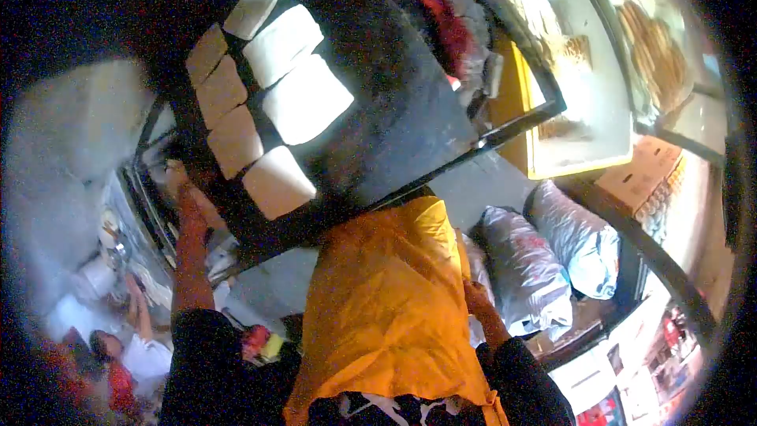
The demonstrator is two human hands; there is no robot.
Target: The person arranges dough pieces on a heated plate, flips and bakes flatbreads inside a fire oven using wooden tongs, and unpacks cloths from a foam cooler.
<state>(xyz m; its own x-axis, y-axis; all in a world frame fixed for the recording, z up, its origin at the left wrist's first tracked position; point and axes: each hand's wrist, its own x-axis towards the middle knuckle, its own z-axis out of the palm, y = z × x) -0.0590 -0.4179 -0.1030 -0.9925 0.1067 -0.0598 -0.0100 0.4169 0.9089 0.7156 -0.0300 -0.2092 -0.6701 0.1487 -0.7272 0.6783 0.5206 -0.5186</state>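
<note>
On a dark tabletop lie several flat, pale, squarish pieces that look like flattened dough, in two rows. My left hand reaches past the table's left side, near a metal frame; its fingers are dim and blurred. An orange apron hangs over my front. At its right edge is my right hand, low and close to the cloth, with the fingers partly hidden. Whether it grips the apron I cannot tell.
Two stuffed silvery bags lie to the right, below a yellow-edged glass case with brown food inside. A cardboard box sits farther right. A person in white is at the lower left. The table has a hard metal edge.
</note>
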